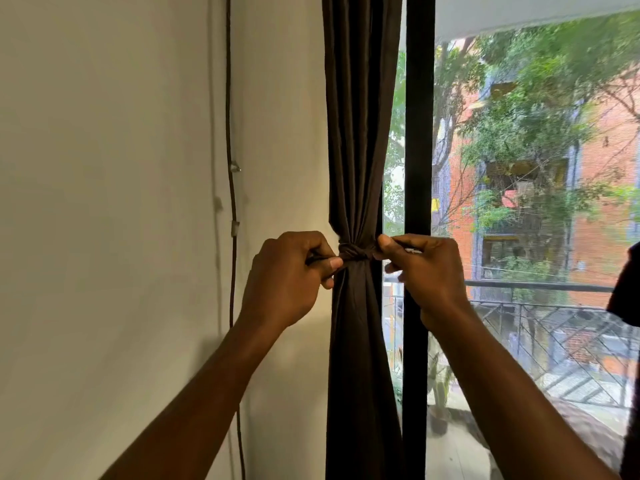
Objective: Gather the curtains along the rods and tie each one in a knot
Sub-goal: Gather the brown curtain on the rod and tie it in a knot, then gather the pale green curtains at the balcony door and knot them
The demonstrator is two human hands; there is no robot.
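Observation:
A dark brown curtain [356, 133] hangs bunched into a narrow column beside the window's left edge. At mid height a tie band of the same dark cloth [356, 252] cinches it in a tight knot. My left hand [291, 278] pinches the band's left end between thumb and fingers, right beside the knot. On the other side my right hand [426, 268] pinches the band's right end. Both ends are pulled sideways away from the knot. The rod is out of view above.
A cream wall [121, 168] fills the left, with a thin dark cable [231, 188] clipped down it. A black window frame post [417, 133] stands just right of the curtain. Beyond the glass are a balcony railing [540, 306], trees and a brick building. Another dark cloth [628, 289] shows at the right edge.

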